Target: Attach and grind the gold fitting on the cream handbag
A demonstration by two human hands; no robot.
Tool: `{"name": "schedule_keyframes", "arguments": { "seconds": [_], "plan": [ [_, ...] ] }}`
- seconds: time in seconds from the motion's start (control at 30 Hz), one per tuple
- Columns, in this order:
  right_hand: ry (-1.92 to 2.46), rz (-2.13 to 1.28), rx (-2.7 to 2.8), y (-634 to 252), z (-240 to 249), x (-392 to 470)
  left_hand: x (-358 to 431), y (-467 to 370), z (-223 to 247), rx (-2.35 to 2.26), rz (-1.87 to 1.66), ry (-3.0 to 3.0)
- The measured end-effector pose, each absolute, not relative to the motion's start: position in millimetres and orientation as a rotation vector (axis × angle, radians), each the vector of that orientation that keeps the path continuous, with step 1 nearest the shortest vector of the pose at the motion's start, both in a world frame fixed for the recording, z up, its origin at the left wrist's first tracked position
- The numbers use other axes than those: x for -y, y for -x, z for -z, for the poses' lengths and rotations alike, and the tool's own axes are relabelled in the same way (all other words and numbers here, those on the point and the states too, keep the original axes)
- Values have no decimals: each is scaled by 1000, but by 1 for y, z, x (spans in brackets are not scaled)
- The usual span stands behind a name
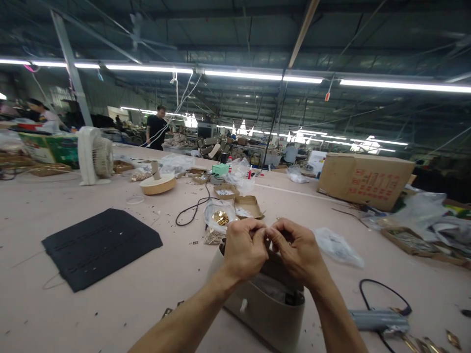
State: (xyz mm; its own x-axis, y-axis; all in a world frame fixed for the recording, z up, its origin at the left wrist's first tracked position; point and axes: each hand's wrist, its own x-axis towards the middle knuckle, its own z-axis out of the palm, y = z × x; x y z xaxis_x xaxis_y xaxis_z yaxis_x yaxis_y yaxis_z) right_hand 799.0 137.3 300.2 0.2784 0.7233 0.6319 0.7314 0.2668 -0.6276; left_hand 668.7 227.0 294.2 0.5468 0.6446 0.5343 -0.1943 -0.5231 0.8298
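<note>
My left hand (245, 247) and my right hand (296, 250) are raised together over a beige handbag (265, 309) standing on the pink table (147, 294). The fingertips of both hands pinch a small part between them at the bag's top edge; the part itself is hidden by the fingers. The bag's opening shows paper stuffing inside. Just beyond my hands lies a clear bag of gold metal fittings (220, 217).
A black mat (99, 245) lies at left, a white fan (94, 156) and a round wooden spool (158, 184) farther back. Small cardboard trays (248, 206), a black cable (191, 208), a large carton (364, 180), plastic bags (336, 246) and a grey tool (380, 321) are around. People work in the background.
</note>
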Motion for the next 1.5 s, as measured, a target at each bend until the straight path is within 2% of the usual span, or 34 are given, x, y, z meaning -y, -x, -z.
{"name": "schedule_keyframes", "arguments": {
  "seconds": [0.23,0.43,0.63,1.1,1.33,1.5],
  "plan": [
    [1493,185,1399,-803,-303,-134,-232,-676,-288,-215,-758,-1744],
    [1491,54,1304,-806,-301,-138,-229,-678,-289,-104,-805,-1578],
    [1475,-60,1251,-808,-293,-145,-237,-683,-288,-125,-702,-1453],
    [1388,-290,1229,-815,-292,-146,-237,-679,-292,-244,-694,-1453],
    [1467,-171,1140,-808,-292,-150,-236,-680,-289,-222,-663,-1520],
    [1365,-292,1172,-812,-291,-151,-238,-682,-288,-227,-685,-1487]
  ]
}}
